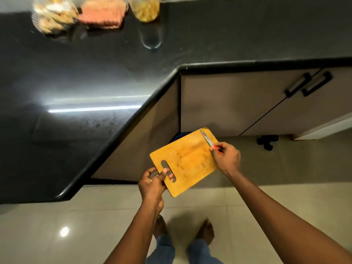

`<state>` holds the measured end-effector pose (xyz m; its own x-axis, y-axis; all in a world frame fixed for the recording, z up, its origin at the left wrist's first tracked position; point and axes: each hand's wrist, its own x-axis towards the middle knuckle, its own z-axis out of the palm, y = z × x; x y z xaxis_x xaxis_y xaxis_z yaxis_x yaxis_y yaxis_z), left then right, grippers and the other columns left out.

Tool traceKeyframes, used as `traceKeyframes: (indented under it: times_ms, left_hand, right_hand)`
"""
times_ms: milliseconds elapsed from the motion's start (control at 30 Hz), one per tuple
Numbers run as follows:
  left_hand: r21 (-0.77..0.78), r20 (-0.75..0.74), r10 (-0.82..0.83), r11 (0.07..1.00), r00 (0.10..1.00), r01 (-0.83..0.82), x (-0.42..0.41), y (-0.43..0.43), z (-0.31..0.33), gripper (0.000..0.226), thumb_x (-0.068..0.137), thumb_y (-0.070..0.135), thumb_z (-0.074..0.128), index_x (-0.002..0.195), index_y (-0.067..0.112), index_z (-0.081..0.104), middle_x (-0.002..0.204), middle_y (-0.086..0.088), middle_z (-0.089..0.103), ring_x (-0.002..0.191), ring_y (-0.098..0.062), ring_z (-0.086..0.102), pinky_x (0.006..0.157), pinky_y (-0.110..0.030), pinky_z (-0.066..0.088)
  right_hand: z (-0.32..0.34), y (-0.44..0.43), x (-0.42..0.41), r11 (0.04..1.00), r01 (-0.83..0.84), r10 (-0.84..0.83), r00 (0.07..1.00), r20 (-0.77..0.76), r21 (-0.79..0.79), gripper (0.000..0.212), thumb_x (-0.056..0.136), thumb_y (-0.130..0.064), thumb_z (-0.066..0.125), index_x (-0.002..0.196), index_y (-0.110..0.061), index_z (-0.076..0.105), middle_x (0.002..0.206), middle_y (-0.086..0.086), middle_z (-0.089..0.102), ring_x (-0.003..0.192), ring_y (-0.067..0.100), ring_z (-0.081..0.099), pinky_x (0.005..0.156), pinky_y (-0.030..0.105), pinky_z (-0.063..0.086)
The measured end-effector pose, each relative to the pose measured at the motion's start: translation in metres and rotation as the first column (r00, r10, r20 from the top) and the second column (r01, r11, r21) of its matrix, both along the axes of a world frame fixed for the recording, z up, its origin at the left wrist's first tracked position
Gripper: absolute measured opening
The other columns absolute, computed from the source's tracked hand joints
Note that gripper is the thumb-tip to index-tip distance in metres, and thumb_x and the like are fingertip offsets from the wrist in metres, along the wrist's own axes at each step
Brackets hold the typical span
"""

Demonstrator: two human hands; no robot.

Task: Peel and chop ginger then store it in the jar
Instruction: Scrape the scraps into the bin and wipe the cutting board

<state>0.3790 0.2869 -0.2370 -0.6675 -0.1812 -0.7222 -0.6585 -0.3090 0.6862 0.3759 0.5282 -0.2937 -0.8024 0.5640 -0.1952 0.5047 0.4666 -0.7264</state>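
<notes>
2 bare feet (205, 231) stand on the pale floor tiles (266, 206), and both arms reach forward from there. The left hand (152, 185) grips the cutting board (188, 162) at its near-left end, thumb on top and fingers curled through the handle slot. The right hand (225, 157) pinches the orange handle of a small knife (206, 138) at the board's right edge, with the blade lying flat along that edge and pointing away. The board is held in the air, off the counter, with its long axis running from near-left to far-right. Its top looks bare, with no ginger on it that I can make out.

Just beyond its far edge, something blue (179, 137) peeks out below, possibly a bin. Behind that are the cabinet doors (228, 103).

The black counter (76, 82) lies ahead and to the left. At its far side stands the jar (145, 8), blurred, with yellowish contents that may be the chopped ginger. It is well apart from both hands, ahead and left of them. The left hand is the nearer, so I judge that going back to the jar means turning left with the board's handle end leading.
</notes>
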Motion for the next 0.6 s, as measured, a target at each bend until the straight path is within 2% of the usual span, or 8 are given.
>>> traceKeyframes:
  times_ms: [133,233,333,500,600]
  left_hand:
    - [0.046,-0.023,-0.001,0.999,1.000,0.002,0.014,-0.002,0.050,0.037,0.081,-0.005,0.071,0.114,0.000,0.054,0.084,-0.022,0.072,0.061,-0.028,0.063,0.059,-0.038,0.056]
    - [-0.001,-0.087,-0.029,1.000,0.996,0.029,0.024,-0.003,0.087,0.032,0.083,-0.004,0.070,0.112,-0.001,0.056,0.083,-0.023,0.071,0.058,-0.027,0.062,0.056,-0.037,0.055]
    - [-0.050,-0.144,-0.092,0.995,0.985,0.086,0.027,-0.006,0.123,0.029,0.084,-0.002,0.070,0.110,0.001,0.057,0.085,-0.023,0.072,0.061,-0.028,0.064,0.061,-0.039,0.057]
    - [-0.112,-0.230,-0.145,0.986,0.962,0.121,0.021,-0.023,0.169,0.026,0.085,0.002,0.071,0.109,0.006,0.059,0.085,-0.016,0.074,0.067,-0.028,0.070,0.067,-0.041,0.060]
    - [-0.179,-0.282,-0.151,0.978,0.948,0.103,0.013,-0.039,0.192,0.023,0.086,0.006,0.071,0.106,0.012,0.061,0.083,-0.008,0.075,0.069,-0.022,0.073,0.059,-0.030,0.058]
  right_hand:
    - [0.058,0.008,0.018,0.999,0.023,-0.022,1.000,-0.007,0.038,0.015,0.085,-0.028,0.074,0.096,-0.018,0.076,0.086,-0.001,0.072,0.080,0.015,0.066,0.074,0.028,0.052]
    - [0.101,0.006,0.037,0.998,0.050,-0.049,0.998,-0.032,0.045,0.013,0.085,-0.028,0.073,0.094,-0.018,0.075,0.086,0.000,0.071,0.078,0.015,0.065,0.073,0.029,0.051]
    - [0.139,0.000,0.048,0.994,0.101,-0.098,0.993,-0.068,0.038,0.013,0.085,-0.028,0.072,0.095,-0.018,0.075,0.086,0.000,0.070,0.078,0.016,0.064,0.073,0.032,0.054]
    - [0.197,-0.019,0.046,0.990,0.119,-0.110,0.988,-0.113,0.075,0.022,0.087,-0.029,0.072,0.103,-0.015,0.074,0.094,0.003,0.071,0.082,0.017,0.063,0.069,0.026,0.048]
    - [0.224,-0.034,0.033,0.990,0.093,-0.078,0.988,-0.133,0.108,0.027,0.087,-0.032,0.072,0.107,-0.013,0.074,0.098,0.004,0.071,0.084,0.017,0.062,0.067,0.024,0.046]
